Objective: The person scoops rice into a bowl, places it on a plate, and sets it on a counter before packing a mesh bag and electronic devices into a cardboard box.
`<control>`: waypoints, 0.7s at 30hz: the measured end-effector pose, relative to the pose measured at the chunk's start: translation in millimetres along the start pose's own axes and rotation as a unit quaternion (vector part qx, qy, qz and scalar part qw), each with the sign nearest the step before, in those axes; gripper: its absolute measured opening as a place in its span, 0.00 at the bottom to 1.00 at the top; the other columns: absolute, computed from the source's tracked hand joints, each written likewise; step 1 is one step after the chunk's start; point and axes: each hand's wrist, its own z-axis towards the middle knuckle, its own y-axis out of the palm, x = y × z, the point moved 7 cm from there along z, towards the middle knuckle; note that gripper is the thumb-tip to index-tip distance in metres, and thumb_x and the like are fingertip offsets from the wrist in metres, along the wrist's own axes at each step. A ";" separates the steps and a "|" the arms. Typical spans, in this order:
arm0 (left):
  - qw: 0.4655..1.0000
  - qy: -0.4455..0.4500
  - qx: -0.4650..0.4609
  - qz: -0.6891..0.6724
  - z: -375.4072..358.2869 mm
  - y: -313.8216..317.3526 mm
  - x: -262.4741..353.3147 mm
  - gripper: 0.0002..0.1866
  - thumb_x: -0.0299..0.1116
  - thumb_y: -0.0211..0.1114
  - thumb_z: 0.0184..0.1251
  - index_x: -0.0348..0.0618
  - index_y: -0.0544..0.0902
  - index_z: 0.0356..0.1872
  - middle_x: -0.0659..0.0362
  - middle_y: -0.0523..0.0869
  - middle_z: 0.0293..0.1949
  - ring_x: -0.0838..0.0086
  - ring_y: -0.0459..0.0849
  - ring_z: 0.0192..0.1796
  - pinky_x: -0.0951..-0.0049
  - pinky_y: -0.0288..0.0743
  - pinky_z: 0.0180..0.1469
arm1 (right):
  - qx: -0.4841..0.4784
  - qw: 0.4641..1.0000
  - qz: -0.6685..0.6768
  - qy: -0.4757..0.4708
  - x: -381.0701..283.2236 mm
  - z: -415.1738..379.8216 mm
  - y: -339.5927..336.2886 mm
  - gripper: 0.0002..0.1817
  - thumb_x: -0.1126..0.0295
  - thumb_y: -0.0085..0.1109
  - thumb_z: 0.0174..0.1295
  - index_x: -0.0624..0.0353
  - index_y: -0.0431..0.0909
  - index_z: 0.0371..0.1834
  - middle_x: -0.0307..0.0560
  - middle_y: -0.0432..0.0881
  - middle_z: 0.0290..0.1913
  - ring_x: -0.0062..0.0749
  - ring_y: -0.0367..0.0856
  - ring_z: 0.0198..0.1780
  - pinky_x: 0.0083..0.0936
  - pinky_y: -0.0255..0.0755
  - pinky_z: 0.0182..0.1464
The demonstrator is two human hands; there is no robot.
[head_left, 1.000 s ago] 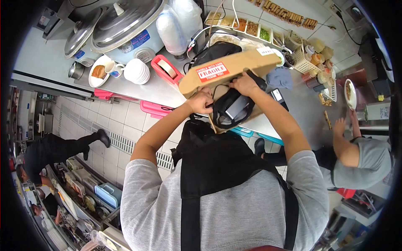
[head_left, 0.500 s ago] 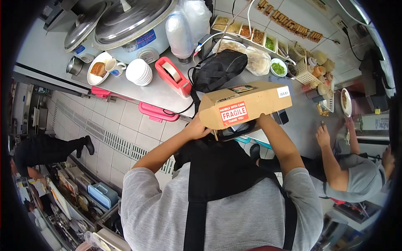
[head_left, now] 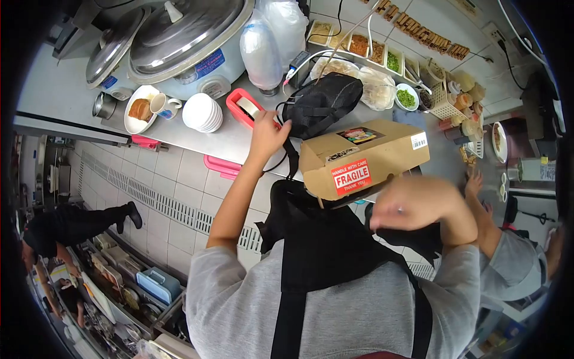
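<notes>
A brown cardboard box [head_left: 391, 145] with a red and white FRAGILE sticker [head_left: 351, 177] rests at the counter's front edge, and neither of my hands is on it. My left hand [head_left: 268, 133] is at the red tape dispenser [head_left: 239, 100], its fingers over the dispenser's right end; what they pinch is hidden. Raised in front of the box's lower right side, my right hand [head_left: 412, 203] is blurred and its fingers are not clear. The black mesh bag [head_left: 326, 103] lies just behind the box.
White stacked bowls [head_left: 202, 113], a mug [head_left: 164, 106] and a plate with bread [head_left: 139, 110] stand left on the steel counter. Behind are rice cookers [head_left: 197, 66] and topping trays [head_left: 376, 51]. A co-worker [head_left: 511, 254] is at the right, another person [head_left: 45, 233] far left.
Both hands have let go of the box. My left hand has moved up to the tape dispenser, and my right hand has come back toward my body. The co-worker's hand at the right has shifted.
</notes>
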 end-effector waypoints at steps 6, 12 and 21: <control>0.833 -0.229 -0.501 0.053 73.2 121.8 -67.1 0.59 0.73 0.69 0.28 0.27 0.73 0.55 0.40 0.72 0.59 0.54 0.71 0.62 0.63 0.64 0.62 | 0.199 0.912 -0.097 0.346 153.2 112.3 -124.4 0.34 0.41 0.55 0.57 0.67 0.77 0.45 0.58 0.81 0.42 0.39 0.83 0.37 0.30 0.76 0.36; 0.766 -0.213 -0.599 -0.094 63.4 154.6 -57.2 0.62 0.68 0.75 0.27 0.33 0.66 0.64 0.43 0.71 0.62 0.57 0.71 0.63 0.66 0.65 0.63 | 0.177 0.793 0.485 0.323 276.2 183.0 -38.6 0.42 0.42 0.62 0.54 0.61 0.65 0.64 0.53 0.71 0.61 0.42 0.79 0.51 0.41 0.75 0.51; 0.845 -0.132 -0.451 -0.254 78.8 138.1 -0.2 0.47 0.53 0.78 0.38 0.36 0.72 0.60 0.51 0.79 0.55 0.65 0.78 0.55 0.67 0.70 0.58 | 0.319 0.575 0.733 0.176 239.6 196.0 -23.9 0.23 0.53 0.49 0.64 0.57 0.73 0.55 0.52 0.78 0.53 0.43 0.78 0.52 0.42 0.69 0.59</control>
